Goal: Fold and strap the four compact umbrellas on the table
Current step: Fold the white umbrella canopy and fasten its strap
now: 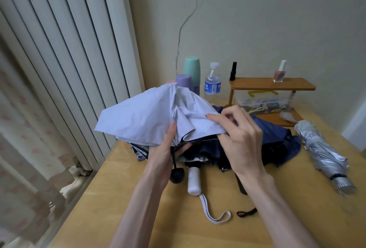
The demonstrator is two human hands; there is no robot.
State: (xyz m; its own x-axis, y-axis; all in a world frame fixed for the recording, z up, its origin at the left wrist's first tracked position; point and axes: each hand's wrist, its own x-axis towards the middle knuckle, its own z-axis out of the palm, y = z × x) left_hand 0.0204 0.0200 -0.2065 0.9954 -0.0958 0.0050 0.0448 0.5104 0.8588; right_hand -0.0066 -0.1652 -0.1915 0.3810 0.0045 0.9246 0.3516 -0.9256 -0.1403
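Left hand [164, 148] gripping lilac umbrella [142, 117], right hand [241, 138] pinching its hem, silver umbrella [320, 152] near table [138, 198] edge

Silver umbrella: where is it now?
Head view: the silver umbrella lies far right on the table, beside the navy umbrella, near the wooden shelf.
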